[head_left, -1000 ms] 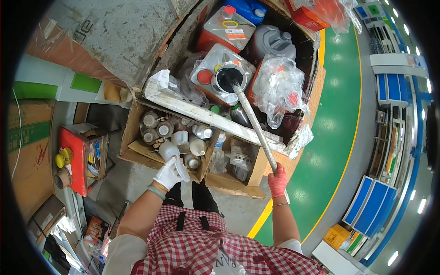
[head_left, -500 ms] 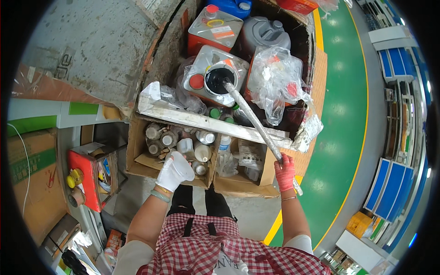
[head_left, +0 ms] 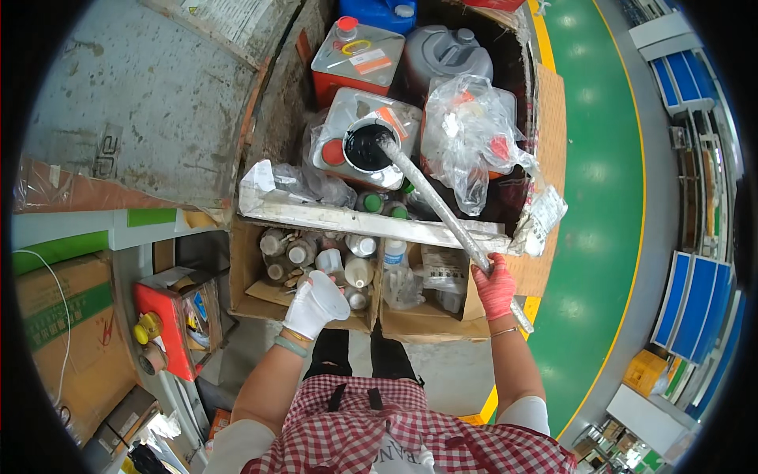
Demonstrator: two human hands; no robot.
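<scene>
My left hand (head_left: 303, 310), in a white glove, grips a translucent white plastic cup (head_left: 328, 295) above the front of a cardboard box of bottles. My right hand (head_left: 493, 290), in a red glove, is closed around a long, paint-stained pole (head_left: 433, 197) near its lower end. The pole slants up and left to a small pale-rimmed pot (head_left: 371, 165) with a black coating inside. Whether the pole is fixed to the pot or just rests in it, I cannot tell. Under the pot is a square metal can (head_left: 353, 100) with a red cap.
Beyond a white ledge (head_left: 371, 224), a large bin holds another metal can (head_left: 359, 59), a grey jerrycan (head_left: 446, 59) and crumpled clear plastic (head_left: 466, 150). Cardboard boxes (head_left: 434, 328) with bottles stand before me. A red box (head_left: 166, 340) is at left, a green walkway (head_left: 588, 197) at right.
The whole view has shifted slightly. A little more of the pole's lower end shows past my right hand. Both hands keep their hold.
</scene>
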